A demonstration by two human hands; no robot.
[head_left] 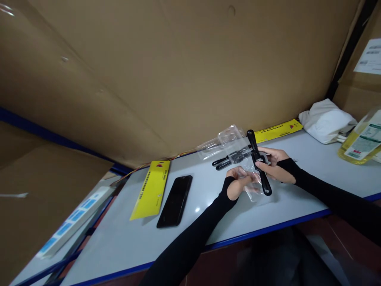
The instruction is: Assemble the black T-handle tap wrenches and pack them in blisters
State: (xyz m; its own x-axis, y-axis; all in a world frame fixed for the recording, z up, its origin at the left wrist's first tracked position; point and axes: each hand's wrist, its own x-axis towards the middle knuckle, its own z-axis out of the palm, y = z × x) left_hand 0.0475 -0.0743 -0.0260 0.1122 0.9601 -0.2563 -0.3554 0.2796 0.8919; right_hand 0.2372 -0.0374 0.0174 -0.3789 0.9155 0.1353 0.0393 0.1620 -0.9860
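Note:
My right hand is closed on a black spokeshave, holding it by its middle with both handles sticking out, tilted over the table. My left hand grips a clear plastic blister shell just to the left of the tool; its fingers partly show through the plastic. Behind my hands, more clear plastic shells lie near the back of the table. Under and beside them rest other black tool handles, partly covered by plastic.
A yellow printed card and a black phone lie on the white table to the left. Another yellow card, a white cloth and a bottle of yellow liquid are at the back right. Cardboard walls the rear.

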